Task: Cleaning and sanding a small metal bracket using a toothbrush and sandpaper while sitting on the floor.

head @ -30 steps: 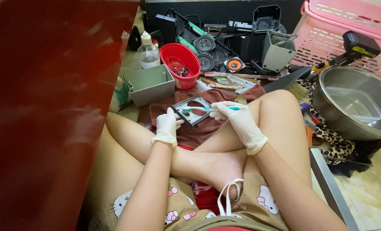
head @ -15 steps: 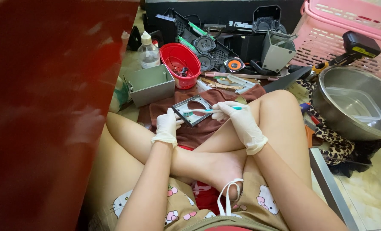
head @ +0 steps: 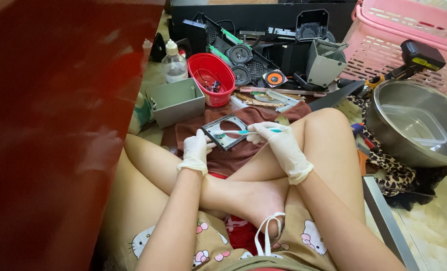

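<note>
I sit cross-legged on the floor, both hands in white gloves. My left hand (head: 197, 148) holds the near edge of a flat grey metal frame (head: 227, 131) with a round hole, which lies on a brown cloth (head: 243, 150) over my legs. My right hand (head: 276, 138) grips a toothbrush (head: 236, 132) with a teal and white handle, its head resting on the frame's left side.
A red bowl (head: 211, 78), a grey open box (head: 175, 100) and a clear bottle (head: 173, 62) stand beyond the cloth. Speaker parts (head: 256, 70) lie behind them. A steel bowl (head: 416, 125) and pink basket (head: 409, 37) are right; a red cabinet (head: 48, 125) fills the left.
The toothbrush head has shifted slightly to the left across the frame; both hands otherwise stay in place.
</note>
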